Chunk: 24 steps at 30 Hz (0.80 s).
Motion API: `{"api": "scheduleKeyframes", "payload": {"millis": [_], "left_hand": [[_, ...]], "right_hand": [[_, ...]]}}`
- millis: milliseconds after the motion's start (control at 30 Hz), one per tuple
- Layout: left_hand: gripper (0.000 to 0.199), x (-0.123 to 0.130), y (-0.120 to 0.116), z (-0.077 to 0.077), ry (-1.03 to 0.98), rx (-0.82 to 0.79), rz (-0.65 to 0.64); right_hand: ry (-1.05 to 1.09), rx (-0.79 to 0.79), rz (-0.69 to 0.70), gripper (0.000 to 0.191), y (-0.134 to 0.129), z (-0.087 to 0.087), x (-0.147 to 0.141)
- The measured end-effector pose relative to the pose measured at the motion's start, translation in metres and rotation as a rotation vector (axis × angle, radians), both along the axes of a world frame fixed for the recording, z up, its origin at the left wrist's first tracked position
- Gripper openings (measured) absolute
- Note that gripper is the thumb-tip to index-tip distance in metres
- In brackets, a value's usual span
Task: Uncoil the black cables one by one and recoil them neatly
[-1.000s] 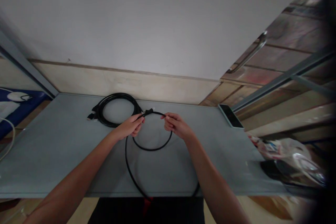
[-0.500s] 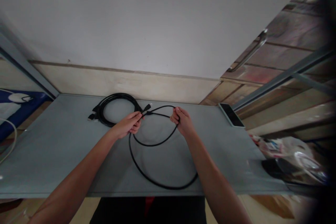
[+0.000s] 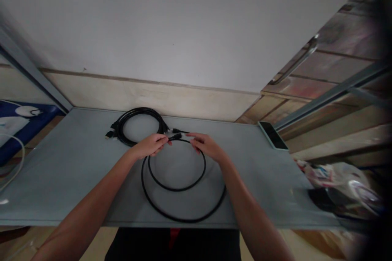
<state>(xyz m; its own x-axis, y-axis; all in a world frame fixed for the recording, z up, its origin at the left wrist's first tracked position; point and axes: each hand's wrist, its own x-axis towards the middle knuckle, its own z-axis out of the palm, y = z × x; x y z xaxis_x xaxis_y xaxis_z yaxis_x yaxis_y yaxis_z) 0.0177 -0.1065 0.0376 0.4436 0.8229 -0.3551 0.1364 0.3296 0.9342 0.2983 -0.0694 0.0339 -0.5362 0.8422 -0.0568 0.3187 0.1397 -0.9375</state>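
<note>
My left hand (image 3: 153,145) pinches a black cable (image 3: 176,190) close to one of its dark plugs (image 3: 177,136), which sticks out to the right of the fingertips. A second black connector (image 3: 175,130) lies just behind it, its lead running towards my right hand (image 3: 206,146). That hand has the cable between thumb and fingers, loosely bent. From both hands the cable hangs in a smaller inner loop and a wider outer one on the grey tabletop; my right forearm hides part of the outer loop. Behind my left hand lies a coiled black cable (image 3: 141,110) with plugs (image 3: 109,134) at its left.
On the table (image 3: 76,163), a phone (image 3: 273,135) lies near the back right corner. A pale wall (image 3: 153,94) rises behind. Metal posts (image 3: 33,73) stand at the sides. Bags and clutter (image 3: 339,183) crowd the right edge; a white cord (image 3: 21,159) hangs at far left.
My right hand has moved down and left, nearer my left hand, and its grip has loosened. The inner loop has dropped lower onto the table. The view has shifted slightly.
</note>
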Motion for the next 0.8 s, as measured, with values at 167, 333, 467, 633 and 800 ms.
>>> {"api": "scheduleKeyframes", "payload": {"millis": [167,333,467,633,800], "left_hand": [[0.035,0.018,-0.004,-0.008,0.211,0.307,-0.079],[0.028,0.033,-0.003,-0.011,0.307,0.573,-0.009],[0.033,0.03,-0.001,-0.008,0.169,0.316,0.047],[0.036,0.019,0.002,0.0,-0.193,-0.051,0.154],[0.036,0.014,0.005,0.003,-0.265,-0.119,0.181]], "right_hand": [[-0.044,0.207,0.08,0.041,-0.015,-0.012,-0.031],[-0.07,0.342,0.164,0.021,-0.016,-0.015,-0.034],[-0.059,0.417,0.053,0.022,-0.009,-0.015,-0.025],[-0.077,0.504,-0.159,0.024,0.006,-0.015,-0.007],[-0.129,0.504,-0.257,0.024,0.014,-0.017,0.006]]}}
